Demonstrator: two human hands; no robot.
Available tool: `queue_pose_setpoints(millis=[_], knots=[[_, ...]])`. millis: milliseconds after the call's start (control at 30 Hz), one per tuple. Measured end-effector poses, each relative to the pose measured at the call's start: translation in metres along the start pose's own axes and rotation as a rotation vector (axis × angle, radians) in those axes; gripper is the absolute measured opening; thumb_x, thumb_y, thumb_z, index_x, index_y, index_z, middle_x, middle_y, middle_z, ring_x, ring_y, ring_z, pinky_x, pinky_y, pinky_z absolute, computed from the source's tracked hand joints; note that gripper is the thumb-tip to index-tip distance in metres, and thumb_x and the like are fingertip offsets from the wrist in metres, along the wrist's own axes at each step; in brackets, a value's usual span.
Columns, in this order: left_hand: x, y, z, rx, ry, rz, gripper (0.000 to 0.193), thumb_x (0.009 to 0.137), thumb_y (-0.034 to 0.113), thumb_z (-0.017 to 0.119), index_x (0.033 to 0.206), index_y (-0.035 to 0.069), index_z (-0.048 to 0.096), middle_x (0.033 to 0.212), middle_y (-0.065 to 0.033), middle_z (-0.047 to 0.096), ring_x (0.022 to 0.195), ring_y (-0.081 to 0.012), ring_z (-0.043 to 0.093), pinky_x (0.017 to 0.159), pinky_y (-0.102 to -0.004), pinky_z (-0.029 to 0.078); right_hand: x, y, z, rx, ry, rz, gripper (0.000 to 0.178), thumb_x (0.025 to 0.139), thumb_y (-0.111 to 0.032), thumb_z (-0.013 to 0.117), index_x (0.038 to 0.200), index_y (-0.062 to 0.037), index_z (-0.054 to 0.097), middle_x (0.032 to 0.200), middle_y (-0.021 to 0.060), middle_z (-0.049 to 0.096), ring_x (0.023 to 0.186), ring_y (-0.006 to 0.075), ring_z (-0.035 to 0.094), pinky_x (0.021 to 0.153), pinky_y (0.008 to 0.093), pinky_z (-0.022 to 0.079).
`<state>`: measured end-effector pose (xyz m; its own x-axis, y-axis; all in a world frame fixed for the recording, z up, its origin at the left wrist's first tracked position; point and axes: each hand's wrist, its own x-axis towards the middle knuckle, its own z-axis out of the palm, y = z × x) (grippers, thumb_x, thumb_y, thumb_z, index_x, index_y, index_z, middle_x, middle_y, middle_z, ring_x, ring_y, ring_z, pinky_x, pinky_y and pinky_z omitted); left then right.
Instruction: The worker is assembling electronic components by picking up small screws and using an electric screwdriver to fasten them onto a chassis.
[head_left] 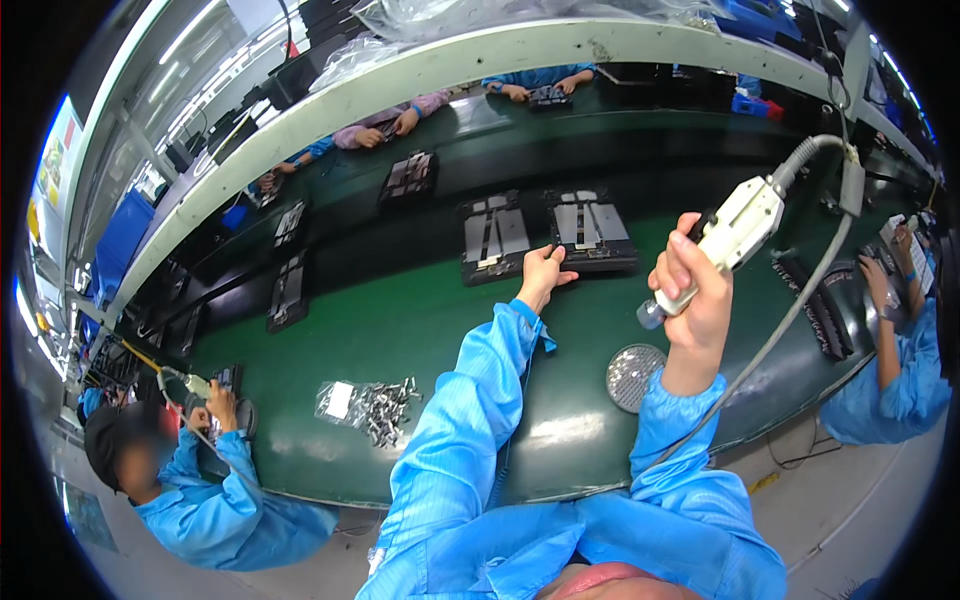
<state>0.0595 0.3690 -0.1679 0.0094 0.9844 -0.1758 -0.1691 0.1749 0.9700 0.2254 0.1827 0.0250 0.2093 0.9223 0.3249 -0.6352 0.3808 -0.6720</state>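
My right hand (698, 290) is raised over the right side of the bench, its fingers wrapped round a pale electric screwdriver (742, 222). The tool slants, its grey tip end low and its cable end up. My left hand (543, 276) reaches forward and grips the near left corner of an opened tablet-like device (592, 228) with two grey battery panels. Close on its left lies a second opened device (495, 240) of the same kind. A round dish with many small holes (634, 378) sits beside my right forearm. Left of my left forearm are loose metal parts (388, 412).
A clear bag with a white label (338, 400) lies by the metal parts. More devices (288, 292) rest along the dark line. A pale shelf beam (450, 62) crosses overhead. Co-workers in blue sit at left (215, 510) and right (885, 400). The screwdriver cable (826, 262) hangs at right.
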Motion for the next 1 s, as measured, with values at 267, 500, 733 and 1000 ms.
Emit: queue_pose_setpoints(millis=[267,500,733,1000], knots=[[-0.013,0.021,-0.046,0.914,0.392,0.455,0.042,0.081,0.032,0.065,0.106,-0.002,0.066,0.091,-0.0242,0.068,0.089,-0.0366,0.067,0.085,-0.0448,0.05,-0.008,-0.014,-0.006,-0.092,0.007,-0.054,0.021,0.082,-0.002,0.064,0.098,-0.0014,0.051,0.06,0.0007,0.047,0.045,0.0077,0.042,0.047,0.0236,0.037],[0.024,0.032,-0.134,0.992,0.524,-0.125,0.06,0.066,0.042,0.082,0.102,-0.004,0.068,0.112,-0.02,0.066,0.106,-0.0338,0.061,0.091,-0.0404,0.048,0.008,-0.014,-0.046,-0.304,-0.048,-0.204,0.021,0.083,-0.001,0.066,0.098,-0.0013,0.051,0.059,-0.0014,0.048,0.045,0.0061,0.042,0.042,0.0217,0.034],[0.011,0.036,-0.138,0.172,0.345,-0.165,0.027,0.07,0.015,0.078,0.09,-0.001,0.067,0.089,-0.0098,0.066,0.08,-0.023,0.061,0.071,-0.0373,0.049,-0.006,0.015,-0.11,-0.638,-0.087,-0.167,0.018,0.084,-0.001,0.067,0.096,-0.0029,0.053,0.06,-0.0034,0.05,0.043,0.0038,0.042,0.04,0.0205,0.032],[-0.155,0.022,-0.093,-0.049,0.195,0.042,0.034,0.082,0.016,0.071,0.107,0.001,0.054,0.086,-0.0075,0.065,0.068,-0.0151,0.063,0.047,-0.0261,0.049,-0.028,0.05,-0.165,-0.414,-0.306,-0.085,0.029,0.084,0.004,0.059,0.109,-0.0006,0.044,0.063,-0.0016,0.047,0.045,0.0057,0.041,0.045,0.0218,0.038]])
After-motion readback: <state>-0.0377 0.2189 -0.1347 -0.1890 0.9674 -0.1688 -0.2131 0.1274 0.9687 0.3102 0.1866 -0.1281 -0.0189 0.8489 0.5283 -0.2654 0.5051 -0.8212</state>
